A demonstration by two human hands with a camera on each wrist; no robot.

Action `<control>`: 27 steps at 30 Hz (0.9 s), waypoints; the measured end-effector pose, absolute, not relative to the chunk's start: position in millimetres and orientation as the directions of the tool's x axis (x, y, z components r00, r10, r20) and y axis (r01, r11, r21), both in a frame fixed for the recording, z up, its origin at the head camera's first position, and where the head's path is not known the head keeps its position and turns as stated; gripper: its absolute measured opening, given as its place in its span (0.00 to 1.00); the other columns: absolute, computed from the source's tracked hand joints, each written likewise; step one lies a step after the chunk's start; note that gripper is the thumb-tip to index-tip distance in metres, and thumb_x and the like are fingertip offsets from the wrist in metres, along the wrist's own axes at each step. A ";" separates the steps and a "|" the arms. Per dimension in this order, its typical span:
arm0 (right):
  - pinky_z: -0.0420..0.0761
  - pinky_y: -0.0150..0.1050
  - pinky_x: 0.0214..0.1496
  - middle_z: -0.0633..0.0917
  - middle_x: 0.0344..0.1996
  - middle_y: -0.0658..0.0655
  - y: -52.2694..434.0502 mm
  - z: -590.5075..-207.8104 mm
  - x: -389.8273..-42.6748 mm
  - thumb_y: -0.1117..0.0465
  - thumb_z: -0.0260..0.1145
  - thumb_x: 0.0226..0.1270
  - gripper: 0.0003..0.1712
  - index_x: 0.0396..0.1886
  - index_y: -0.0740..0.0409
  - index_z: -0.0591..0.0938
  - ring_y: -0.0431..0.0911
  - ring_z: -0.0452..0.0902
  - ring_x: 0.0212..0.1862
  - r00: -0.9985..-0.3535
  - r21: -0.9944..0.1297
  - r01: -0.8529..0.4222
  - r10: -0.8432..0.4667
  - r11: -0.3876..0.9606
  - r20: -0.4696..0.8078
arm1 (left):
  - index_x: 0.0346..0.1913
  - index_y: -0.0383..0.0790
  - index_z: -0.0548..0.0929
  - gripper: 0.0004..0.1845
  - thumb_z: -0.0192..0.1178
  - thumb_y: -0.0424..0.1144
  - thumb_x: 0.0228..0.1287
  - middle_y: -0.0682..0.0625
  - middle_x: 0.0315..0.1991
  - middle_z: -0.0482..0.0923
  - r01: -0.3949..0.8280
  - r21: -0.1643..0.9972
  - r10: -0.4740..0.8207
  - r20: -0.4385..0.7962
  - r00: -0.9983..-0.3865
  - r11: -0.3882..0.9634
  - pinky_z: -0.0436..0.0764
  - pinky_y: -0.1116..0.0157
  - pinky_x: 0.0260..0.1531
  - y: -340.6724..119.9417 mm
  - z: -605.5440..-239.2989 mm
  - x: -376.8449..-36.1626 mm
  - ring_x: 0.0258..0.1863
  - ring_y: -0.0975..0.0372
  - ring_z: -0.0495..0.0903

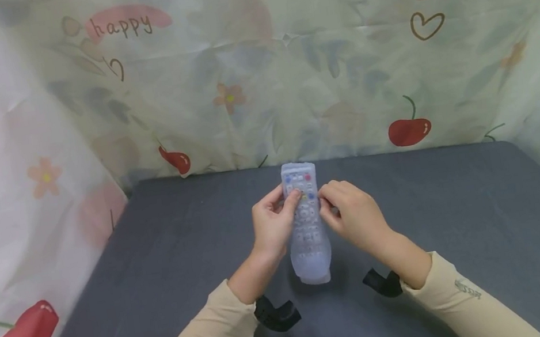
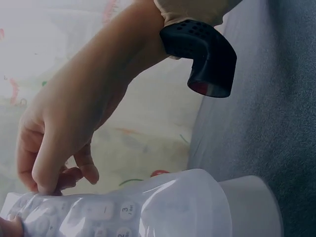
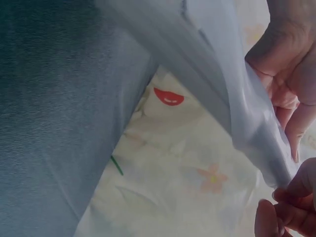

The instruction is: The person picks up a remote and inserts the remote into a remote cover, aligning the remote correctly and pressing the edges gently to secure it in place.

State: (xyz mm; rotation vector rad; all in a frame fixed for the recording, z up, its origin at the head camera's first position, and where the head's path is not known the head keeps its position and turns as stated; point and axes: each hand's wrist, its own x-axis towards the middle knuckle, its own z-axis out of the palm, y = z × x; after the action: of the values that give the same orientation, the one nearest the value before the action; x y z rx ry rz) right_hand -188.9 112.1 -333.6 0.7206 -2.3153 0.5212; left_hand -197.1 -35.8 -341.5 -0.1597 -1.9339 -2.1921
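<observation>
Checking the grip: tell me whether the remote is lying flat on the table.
No; both hands, left hand and right hand, hold the remote above the table.

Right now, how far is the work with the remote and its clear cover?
Done: the translucent cover surrounds the remote along its whole length; its lower end hangs loose and looks empty. In hand: the left hand and the right hand pinch the cover at either side near the upper buttons, above the grey table. Left: the fit at the lower end looks unfinished, though I cannot tell which way the cover is going.
</observation>
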 end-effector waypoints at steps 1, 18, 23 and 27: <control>0.67 0.32 0.25 0.73 0.18 0.52 112.6 -335.3 -188.4 0.71 0.61 0.56 0.05 0.23 0.59 0.76 0.41 0.63 0.23 -0.637 -0.171 -0.614 -0.355 0.771 0.684 | 0.53 0.30 0.79 0.16 0.59 0.30 0.62 0.33 0.46 0.81 0.222 0.968 -0.084 0.213 -0.973 -0.113 0.83 0.68 0.29 -35.8 -341.6 -196.6 0.31 0.65 0.82; 0.84 0.41 0.35 0.82 0.43 0.66 100.3 -358.7 -178.7 0.64 0.64 0.63 0.23 0.53 0.65 0.67 0.55 0.84 0.41 -0.788 -0.569 -0.598 -0.283 0.565 0.547 | 0.53 0.31 0.79 0.17 0.60 0.33 0.62 0.35 0.46 0.82 0.226 0.971 -0.088 0.220 -0.972 -0.078 0.83 0.68 0.31 -38.3 -338.8 -198.5 0.34 0.61 0.84; 0.84 0.42 0.33 0.83 0.41 0.69 98.6 -364.7 -181.4 0.67 0.65 0.60 0.22 0.48 0.65 0.64 0.57 0.85 0.37 -0.792 -0.638 -0.597 -0.227 0.487 0.567 | 0.53 0.32 0.79 0.17 0.60 0.34 0.62 0.35 0.46 0.82 0.220 0.974 -0.054 0.218 -0.975 -0.046 0.83 0.67 0.32 -37.1 -335.6 -197.3 0.37 0.57 0.84; 0.84 0.40 0.32 0.84 0.39 0.68 99.4 -365.6 -183.4 0.69 0.65 0.60 0.20 0.46 0.65 0.65 0.55 0.85 0.34 -0.795 -0.668 -0.594 -0.205 0.447 0.570 | 0.55 0.32 0.78 0.18 0.57 0.35 0.65 0.35 0.47 0.82 0.232 0.973 -0.006 0.232 -0.973 0.009 0.84 0.63 0.34 -37.7 -334.8 -196.4 0.41 0.52 0.84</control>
State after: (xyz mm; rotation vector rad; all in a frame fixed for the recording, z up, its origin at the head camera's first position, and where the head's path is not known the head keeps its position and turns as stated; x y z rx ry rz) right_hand -183.4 99.4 -365.6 0.6742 -2.2943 1.2984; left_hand -196.4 -37.7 -334.8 -0.2386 -2.1027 -2.0860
